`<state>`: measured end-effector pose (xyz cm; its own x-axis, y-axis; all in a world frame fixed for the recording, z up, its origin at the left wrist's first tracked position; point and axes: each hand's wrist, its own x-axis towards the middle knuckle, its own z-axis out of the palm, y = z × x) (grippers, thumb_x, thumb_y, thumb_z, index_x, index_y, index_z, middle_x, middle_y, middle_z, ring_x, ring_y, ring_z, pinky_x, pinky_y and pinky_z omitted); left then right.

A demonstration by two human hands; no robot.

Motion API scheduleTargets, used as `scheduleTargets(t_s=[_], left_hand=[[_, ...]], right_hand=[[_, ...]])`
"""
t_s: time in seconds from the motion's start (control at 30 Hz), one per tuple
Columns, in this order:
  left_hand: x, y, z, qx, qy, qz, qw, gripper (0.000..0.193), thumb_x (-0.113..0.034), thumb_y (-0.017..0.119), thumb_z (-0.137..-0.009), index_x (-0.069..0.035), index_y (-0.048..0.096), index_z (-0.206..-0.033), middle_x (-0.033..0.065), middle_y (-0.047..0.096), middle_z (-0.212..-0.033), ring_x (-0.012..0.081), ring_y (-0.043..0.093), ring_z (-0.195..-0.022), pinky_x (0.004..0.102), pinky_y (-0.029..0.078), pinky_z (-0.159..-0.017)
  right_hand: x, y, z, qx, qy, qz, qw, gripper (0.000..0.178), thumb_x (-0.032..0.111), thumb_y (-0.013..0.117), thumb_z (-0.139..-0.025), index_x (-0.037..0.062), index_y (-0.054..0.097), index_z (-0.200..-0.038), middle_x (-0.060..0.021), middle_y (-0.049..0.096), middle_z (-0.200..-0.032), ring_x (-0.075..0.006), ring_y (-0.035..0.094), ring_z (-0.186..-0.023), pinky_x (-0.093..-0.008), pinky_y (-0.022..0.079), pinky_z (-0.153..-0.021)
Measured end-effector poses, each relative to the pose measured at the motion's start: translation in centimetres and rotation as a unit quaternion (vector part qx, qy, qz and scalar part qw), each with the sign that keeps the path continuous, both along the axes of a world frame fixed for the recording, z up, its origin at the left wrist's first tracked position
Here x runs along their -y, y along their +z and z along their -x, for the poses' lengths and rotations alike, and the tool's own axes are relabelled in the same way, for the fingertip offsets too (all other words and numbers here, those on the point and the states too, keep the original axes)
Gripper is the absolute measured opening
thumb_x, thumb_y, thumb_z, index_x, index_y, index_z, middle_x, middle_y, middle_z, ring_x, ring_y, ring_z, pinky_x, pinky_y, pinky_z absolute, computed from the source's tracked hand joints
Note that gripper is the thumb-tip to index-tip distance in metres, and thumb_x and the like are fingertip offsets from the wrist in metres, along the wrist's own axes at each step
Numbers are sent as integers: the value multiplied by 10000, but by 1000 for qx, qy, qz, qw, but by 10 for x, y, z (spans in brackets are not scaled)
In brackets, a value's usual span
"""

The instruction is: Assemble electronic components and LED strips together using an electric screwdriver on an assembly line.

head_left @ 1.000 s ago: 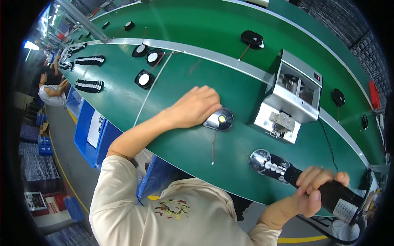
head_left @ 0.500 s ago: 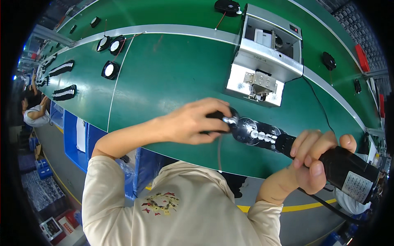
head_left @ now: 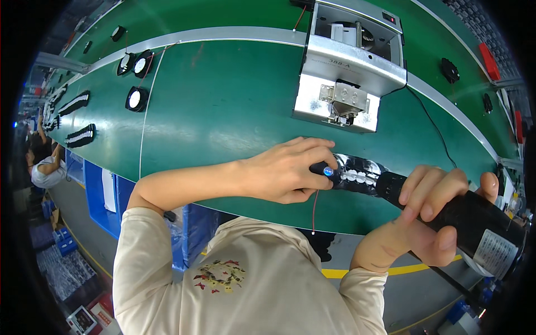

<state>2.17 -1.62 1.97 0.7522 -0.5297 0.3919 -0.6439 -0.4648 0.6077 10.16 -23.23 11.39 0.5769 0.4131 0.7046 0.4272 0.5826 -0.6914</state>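
Observation:
In my right hand [head_left: 432, 206] is a black electric screwdriver [head_left: 460, 226], its fingers wrapped round the body and its nose pointing left. My left hand [head_left: 293, 170] is closed on a small black part, mostly hidden by the fingers; a bright bluish spot shows on it. A thin red wire [head_left: 314, 212] hangs below this hand towards the table's near edge. Between the left fingers and the screwdriver's nose lies a glossy dark piece with a row of white round spots [head_left: 358, 177]. Whether the screwdriver's tip touches the black part, I cannot tell.
A silver metal machine [head_left: 349, 67] stands beyond my hands, its black cable running right. Several small black fans [head_left: 136, 99] sit at the left of the green table [head_left: 223, 100], with dark rows of parts [head_left: 81, 135] farther left. Blue bins [head_left: 100, 195] stand below the edge.
My left hand has shifted right, closer to the screwdriver's nose, and the round dark shape between them no longer shows. The view has moved slightly, so the machine and fans sit farther left.

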Motion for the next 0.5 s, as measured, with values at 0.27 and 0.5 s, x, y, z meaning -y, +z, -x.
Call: scheduleTargets(t_s=[0.27, 0.5], left_hand=[[5, -16, 0, 29, 7, 16, 999, 164, -118, 722, -711, -105, 628, -845, 106, 528, -1085, 325, 558, -1080, 448, 479, -913], [-13, -17, 13, 32, 24, 19, 999, 179, -102, 720, -756, -119, 667, -926, 114, 519, -1097, 369, 558, -1138, 457, 491, -975]], right_hand=[[-31, 24, -24, -45, 27, -21, 998, 483, 124, 530, -896, 69, 433, -1366, -15, 448, -776, -116, 448, -600, -316, 391, -627], [-75, 20, -35, -56, -84, 5, 995, 446, 82, 506, -861, 60, 469, -1305, -21, 437, -733, -109, 398, -526, -314, 388, -549]])
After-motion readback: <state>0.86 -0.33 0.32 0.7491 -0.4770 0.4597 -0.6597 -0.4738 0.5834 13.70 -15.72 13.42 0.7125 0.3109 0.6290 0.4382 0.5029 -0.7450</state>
